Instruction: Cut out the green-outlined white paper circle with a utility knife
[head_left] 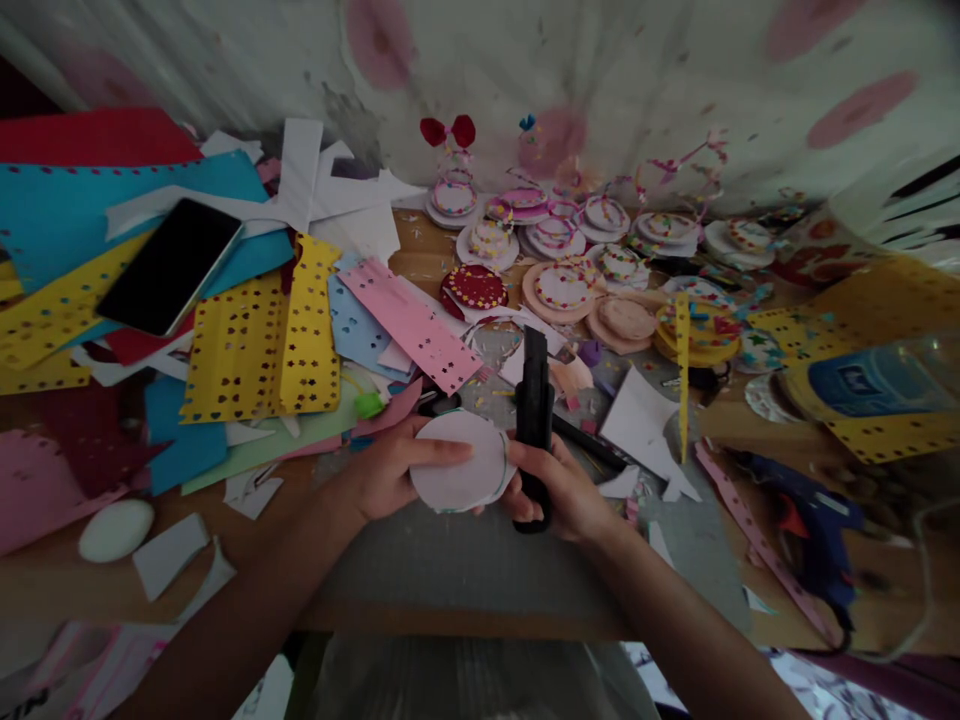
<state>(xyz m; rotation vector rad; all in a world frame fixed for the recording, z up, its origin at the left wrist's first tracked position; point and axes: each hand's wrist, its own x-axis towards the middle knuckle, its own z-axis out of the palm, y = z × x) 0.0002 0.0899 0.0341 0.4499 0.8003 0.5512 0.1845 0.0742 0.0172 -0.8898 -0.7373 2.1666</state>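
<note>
My left hand (386, 470) holds a white foam disc (459, 462) by its left edge, thumb lying across its face. My right hand (564, 492) grips a black tool with a long upright body (535, 405), and its fingers also touch the disc's right edge. Both hands hover just above a grey mat (450, 560) at the front middle of the wooden table (67, 575).
Punched foam sheets in yellow (259, 345), blue, pink and red pile up at the left, with a black phone (171, 265) on top. Several decorated round pieces (564, 285) crowd the back. A blue glue gun (814, 525) lies at the right. A white oval (116, 530) sits front left.
</note>
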